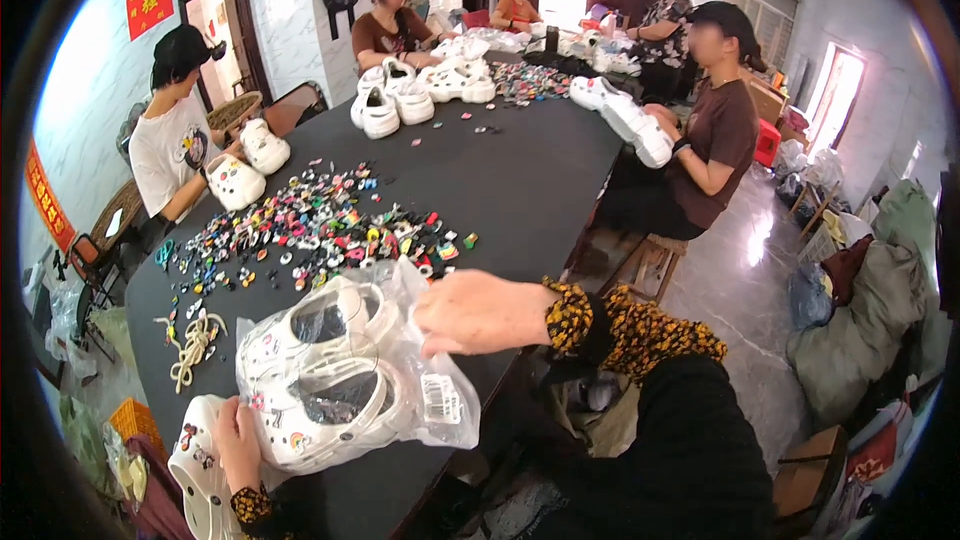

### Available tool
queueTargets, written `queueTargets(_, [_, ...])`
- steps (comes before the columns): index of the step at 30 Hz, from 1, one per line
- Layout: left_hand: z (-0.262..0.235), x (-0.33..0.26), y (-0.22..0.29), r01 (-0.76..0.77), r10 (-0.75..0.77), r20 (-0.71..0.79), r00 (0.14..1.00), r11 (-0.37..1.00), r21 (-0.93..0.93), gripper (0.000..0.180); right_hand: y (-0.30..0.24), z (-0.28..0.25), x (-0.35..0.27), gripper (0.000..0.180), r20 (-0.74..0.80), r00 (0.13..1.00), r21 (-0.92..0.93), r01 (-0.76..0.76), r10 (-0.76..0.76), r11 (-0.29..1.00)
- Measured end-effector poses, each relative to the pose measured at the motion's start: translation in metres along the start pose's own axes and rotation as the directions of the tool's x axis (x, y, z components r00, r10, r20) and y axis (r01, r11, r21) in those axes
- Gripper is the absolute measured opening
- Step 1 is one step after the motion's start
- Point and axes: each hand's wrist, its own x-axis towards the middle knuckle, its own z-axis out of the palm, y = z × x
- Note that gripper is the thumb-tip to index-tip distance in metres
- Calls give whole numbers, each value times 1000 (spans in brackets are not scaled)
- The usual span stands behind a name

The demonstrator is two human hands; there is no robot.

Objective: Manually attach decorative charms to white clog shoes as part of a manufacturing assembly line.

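A pair of white clogs [315, 380] with small charms lies inside a clear plastic bag [448, 418] on the near part of the black table. My right hand [480, 312] is closed on the bag's far right edge, its fingertips partly hidden by the plastic. At the toe end, my left hand [240, 445] grips the side of the bagged clogs; some of its fingers are out of sight. Another white clog [200, 465] with charms sits just left of that hand, outside the bag.
Colourful shoe charms [320, 225] spread in a heap beyond the bag. A tied bundle of cord [197, 350] lies to the left. Several white clogs [395, 100] stand farther back. Co-workers sit around the table [480, 180], one on the left and one on the right holding clogs.
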Motion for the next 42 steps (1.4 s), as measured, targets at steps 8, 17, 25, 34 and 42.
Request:
queueTargets(8, [2,-1,-1,47,-47,22,999,999,2,28,-28,-9,8,28,364,931,538,-223,14,813])
queueTargets(17, [0,0,1,12,-14,33,999,999,51,30,-9,12,-2,20,344,925,105,-206,159,973])
queueTargets(25, [-3,-1,3,3,-4,38,999,1000,27,28,-2,24,-4,23,240,940,-21,-244,241,970])
queueTargets(34, [-4,-1,-1,7,-9,39,999,999,43,27,-23,5,24,31,425,904,699,-359,45,618])
queueTargets(42, [-2,1,-10,-9,8,43,999,999,36,27,-18,37,41,26,-88,978,476,207,-188,855])
